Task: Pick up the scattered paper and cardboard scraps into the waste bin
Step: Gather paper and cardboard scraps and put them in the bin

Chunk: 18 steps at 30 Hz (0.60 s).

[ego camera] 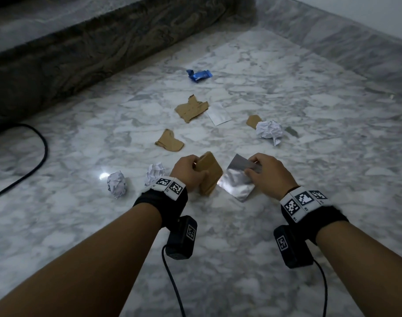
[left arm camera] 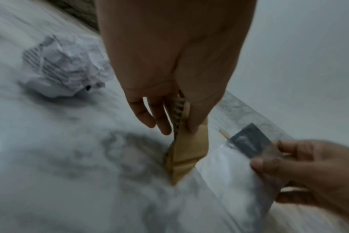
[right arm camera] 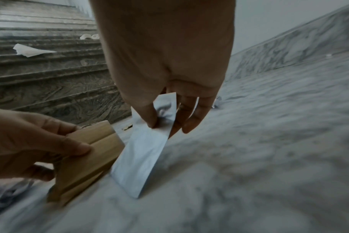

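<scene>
The left hand (ego camera: 188,171) pinched a folded cardboard piece (ego camera: 210,175); the right hand (ego camera: 267,173) pinched a silvery sheet (ego camera: 236,183) — both over marble floor (ego camera: 241,259).

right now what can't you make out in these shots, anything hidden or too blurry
- Waste bin: in no view, so its place is unknown.
- Crumpled paper ball: in the head view, partly hidden behind the left hand.
- Cardboard piece: its near part is covered by that hand's fingers.
- Silver pouch: any print is unreadable, dim in the head view, blurred in both wrist views; the right hand covers one corner.
</scene>
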Tool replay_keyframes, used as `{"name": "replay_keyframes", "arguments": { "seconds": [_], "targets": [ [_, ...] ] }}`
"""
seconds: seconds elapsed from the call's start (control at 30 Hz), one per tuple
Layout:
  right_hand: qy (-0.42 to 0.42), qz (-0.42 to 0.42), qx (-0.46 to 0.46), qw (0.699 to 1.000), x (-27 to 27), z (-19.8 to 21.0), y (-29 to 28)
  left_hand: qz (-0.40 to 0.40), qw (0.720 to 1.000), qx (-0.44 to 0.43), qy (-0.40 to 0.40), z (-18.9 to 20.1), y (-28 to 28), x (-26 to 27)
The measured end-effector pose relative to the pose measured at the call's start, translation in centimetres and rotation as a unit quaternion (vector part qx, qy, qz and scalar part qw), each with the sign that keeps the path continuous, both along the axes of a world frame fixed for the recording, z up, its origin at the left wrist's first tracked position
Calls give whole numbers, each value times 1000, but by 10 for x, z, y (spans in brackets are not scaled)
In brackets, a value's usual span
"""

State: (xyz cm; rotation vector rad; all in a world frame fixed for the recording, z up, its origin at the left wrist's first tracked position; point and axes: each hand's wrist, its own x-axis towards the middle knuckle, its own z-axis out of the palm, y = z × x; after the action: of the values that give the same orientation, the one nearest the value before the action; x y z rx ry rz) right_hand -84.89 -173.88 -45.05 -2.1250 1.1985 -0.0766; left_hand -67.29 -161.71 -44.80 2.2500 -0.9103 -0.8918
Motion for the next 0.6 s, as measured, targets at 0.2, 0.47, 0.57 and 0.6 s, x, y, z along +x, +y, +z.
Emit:
{"name": "replay_keyframes", "arguments": {
  "seconds": [0.2, 0.47, 0.57, 0.6],
  "targets": [
    [-105, 54, 27, 993, 19, 18, -4, 2, 1000, 6, 6, 28, 27, 32],
    [-158, 121, 102, 975, 81, 38, 14, 28, 995, 79, -56, 54, 100, 91],
    [-106, 187, 146, 966, 108, 38, 27, 49, 990, 94, -89, 44, 122, 103],
    [-84, 212, 148, 962, 116, 36, 33, 62, 989, 100, -94, 38, 128, 105]
  ]
}}
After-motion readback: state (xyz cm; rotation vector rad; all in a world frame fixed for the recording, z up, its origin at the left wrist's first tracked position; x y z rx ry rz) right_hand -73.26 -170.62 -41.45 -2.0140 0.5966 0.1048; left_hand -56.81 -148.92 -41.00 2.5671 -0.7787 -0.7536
